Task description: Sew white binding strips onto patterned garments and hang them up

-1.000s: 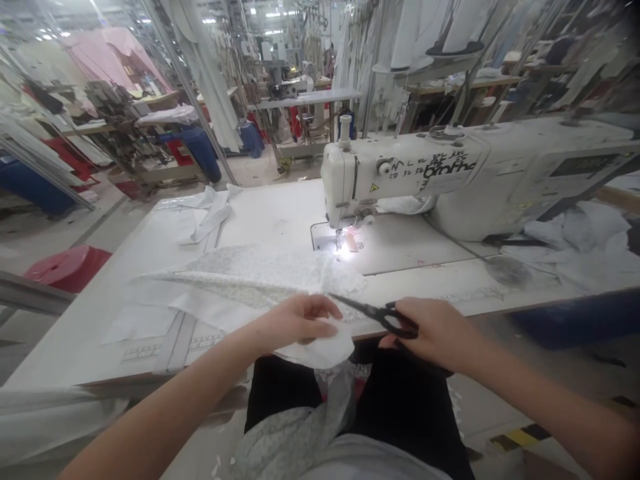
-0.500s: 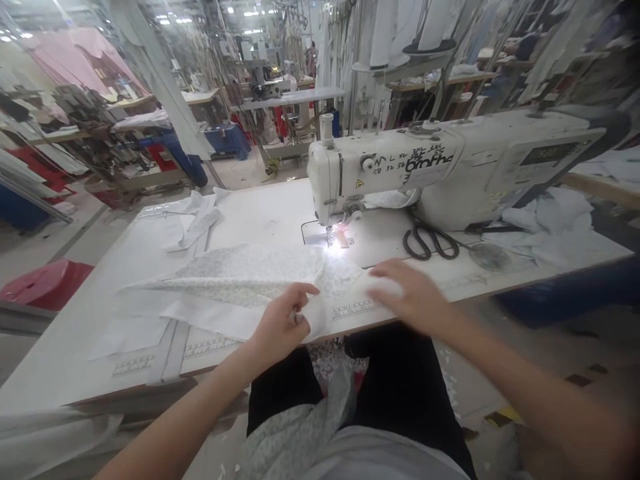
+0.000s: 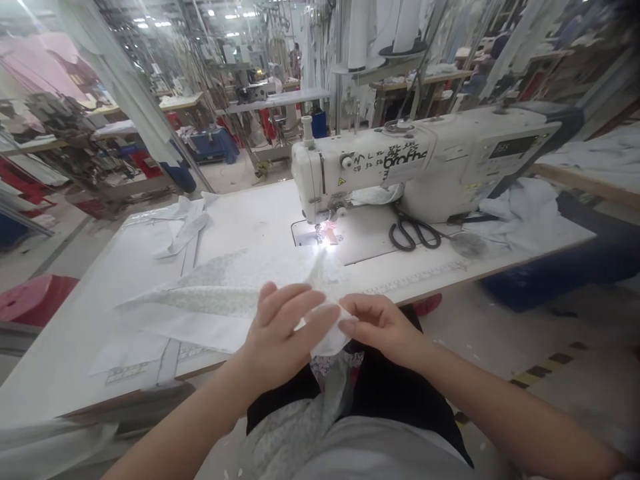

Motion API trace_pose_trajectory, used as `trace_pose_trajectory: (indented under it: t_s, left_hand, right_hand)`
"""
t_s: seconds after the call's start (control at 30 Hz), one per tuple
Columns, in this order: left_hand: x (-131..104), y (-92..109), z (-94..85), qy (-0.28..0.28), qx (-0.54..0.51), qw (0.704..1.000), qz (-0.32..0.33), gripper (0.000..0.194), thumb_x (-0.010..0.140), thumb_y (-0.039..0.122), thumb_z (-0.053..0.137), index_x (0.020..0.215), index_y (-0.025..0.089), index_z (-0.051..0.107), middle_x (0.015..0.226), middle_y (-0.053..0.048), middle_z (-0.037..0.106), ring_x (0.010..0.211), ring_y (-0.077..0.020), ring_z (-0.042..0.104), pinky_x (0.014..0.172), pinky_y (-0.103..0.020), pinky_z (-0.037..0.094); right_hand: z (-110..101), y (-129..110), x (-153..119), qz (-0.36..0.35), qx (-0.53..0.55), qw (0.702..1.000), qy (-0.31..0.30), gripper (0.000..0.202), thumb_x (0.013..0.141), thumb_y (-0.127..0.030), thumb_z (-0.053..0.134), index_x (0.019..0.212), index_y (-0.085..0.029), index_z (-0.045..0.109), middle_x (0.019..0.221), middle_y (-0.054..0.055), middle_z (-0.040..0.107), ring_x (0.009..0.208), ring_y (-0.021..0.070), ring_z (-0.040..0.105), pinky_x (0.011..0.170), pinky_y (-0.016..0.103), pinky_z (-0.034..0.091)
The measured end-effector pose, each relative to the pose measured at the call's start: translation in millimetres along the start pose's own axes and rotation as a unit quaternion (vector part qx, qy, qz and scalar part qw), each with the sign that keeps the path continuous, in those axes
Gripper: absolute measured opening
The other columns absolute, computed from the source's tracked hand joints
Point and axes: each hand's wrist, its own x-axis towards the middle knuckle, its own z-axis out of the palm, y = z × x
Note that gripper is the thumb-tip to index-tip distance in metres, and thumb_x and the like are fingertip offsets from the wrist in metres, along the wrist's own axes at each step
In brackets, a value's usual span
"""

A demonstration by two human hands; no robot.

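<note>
A pale patterned fabric piece (image 3: 220, 267) lies folded on the sewing table, its right end reaching toward the lit needle area of the white sewing machine (image 3: 360, 167). At the table's front edge my right hand (image 3: 387, 330) pinches the fabric's white corner between thumb and fingers. My left hand (image 3: 285, 333) is just left of it, fingers stretched out and apart over the fabric, partly hiding it. The pinched corner hangs a little past the table edge, above my lap.
Black scissors (image 3: 415, 233) lie beside the machine's base. Crumpled white cloth (image 3: 525, 207) sits at the right end, and fabric strips (image 3: 185, 230) at the back left. A printed ruler strip (image 3: 415, 277) runs along the front edge. A red stool (image 3: 35, 300) stands at left.
My right hand has moved left and toward me, drawing the fabric's corner to the table edge. My left hand's fingers have uncurled and stretched out. The view has shifted slightly.
</note>
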Motion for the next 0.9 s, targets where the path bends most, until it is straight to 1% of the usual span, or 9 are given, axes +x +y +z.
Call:
trace_pose_trajectory:
  t_s: [0.1,0.17,0.23,0.4,0.57,0.63,0.7,0.8,0.9]
  left_hand:
    - [13.0,8.7,3.0,-0.102,-0.195,0.964,-0.152,0.019,0.079,0.01,0.053,0.094,0.02,0.056,0.087,-0.003,0.061,0.085,-0.0157,0.056,0.077,-0.029,0.043]
    - [18.8,17.3,2.9,-0.137,-0.328,0.882,-0.31,0.01,0.081,0.016,0.053,0.09,0.019,0.055,0.079,-0.001,0.06,0.069,-0.0121,0.056,0.062,-0.023,0.044]
    - [23.3,27.8,-3.4,-0.139,-0.414,0.807,-0.399,0.007,0.081,0.022,0.055,0.087,0.019,0.054,0.072,0.0,0.059,0.06,-0.01,0.052,0.052,-0.02,0.041]
    - [35.6,58.8,-41.8,-0.164,-0.529,0.754,-0.353,0.011,0.074,0.014,0.062,0.08,0.021,0.057,0.071,0.0,0.06,0.059,-0.0103,0.053,0.051,-0.02,0.042]
    - [29.0,72.1,-43.6,-0.267,-0.622,0.654,-0.338,0.017,0.078,0.015,0.056,0.093,0.023,0.06,0.073,-0.002,0.061,0.064,-0.0123,0.056,0.059,-0.023,0.046]
    - [15.6,69.2,-33.0,-0.271,-0.578,0.667,-0.385,0.013,0.081,0.02,0.052,0.09,0.023,0.062,0.071,-0.001,0.06,0.061,-0.0113,0.054,0.057,-0.023,0.044]
    - [0.4,63.4,-24.0,-0.255,-0.482,0.712,-0.443,0.014,0.081,0.02,0.049,0.084,0.022,0.062,0.071,0.0,0.06,0.058,-0.011,0.052,0.053,-0.022,0.041]
    - [-15.9,53.6,-16.6,-0.176,-0.215,0.817,-0.505,0.021,0.075,0.013,0.047,0.089,0.023,0.06,0.071,0.001,0.06,0.057,-0.0121,0.05,0.053,-0.023,0.038]
    - [-19.5,46.5,-12.3,-0.138,-0.014,0.871,-0.471,0.026,0.071,0.009,0.047,0.091,0.022,0.059,0.074,0.0,0.061,0.061,-0.0144,0.05,0.059,-0.026,0.036]
  right_hand:
    - [-1.6,-4.2,-6.3,-0.033,-0.06,0.997,0.045,0.021,0.083,-0.035,0.059,0.073,-0.017,0.053,0.067,-0.002,0.047,0.062,0.0121,0.044,0.059,0.025,0.038]
    - [-4.0,-10.1,-10.4,-0.044,-0.101,0.991,0.075,0.017,0.084,-0.032,0.058,0.077,-0.018,0.055,0.07,-0.001,0.05,0.064,0.0126,0.045,0.059,0.024,0.038]
    - [-5.6,-20.1,-15.8,-0.051,-0.119,0.989,0.067,0.013,0.085,-0.03,0.056,0.08,-0.018,0.056,0.071,-0.001,0.051,0.065,0.0128,0.046,0.059,0.024,0.039]
    - [0.4,-53.2,-30.6,-0.097,-0.06,0.987,-0.114,0.012,0.079,-0.024,0.063,0.073,-0.018,0.056,0.075,0.001,0.055,0.069,0.014,0.051,0.065,0.027,0.042]
    - [0.7,-43.1,-16.3,0.067,-0.014,0.968,-0.241,0.027,0.059,-0.021,0.074,0.07,-0.019,0.049,0.068,-0.004,0.051,0.062,0.0108,0.047,0.055,0.021,0.041]
    - [-3.6,-23.1,-6.7,0.143,-0.014,0.954,-0.262,0.031,0.052,-0.017,0.074,0.071,-0.018,0.049,0.067,-0.006,0.051,0.061,0.0105,0.047,0.053,0.02,0.039]
    - [-4.7,-3.1,-2.4,0.161,-0.025,0.969,-0.187,0.027,0.057,-0.021,0.071,0.069,-0.018,0.048,0.062,-0.007,0.049,0.056,0.0089,0.045,0.05,0.019,0.037]
    - [8.4,15.2,-5.1,0.099,-0.062,0.993,-0.026,0.019,0.072,-0.031,0.063,0.073,-0.018,0.05,0.062,-0.006,0.047,0.054,0.0092,0.043,0.051,0.021,0.036]
    - [32.1,20.9,-6.2,0.046,-0.142,0.989,0.005,0.012,0.072,-0.023,0.06,0.081,-0.018,0.054,0.075,-0.002,0.054,0.069,0.0137,0.05,0.061,0.024,0.04]
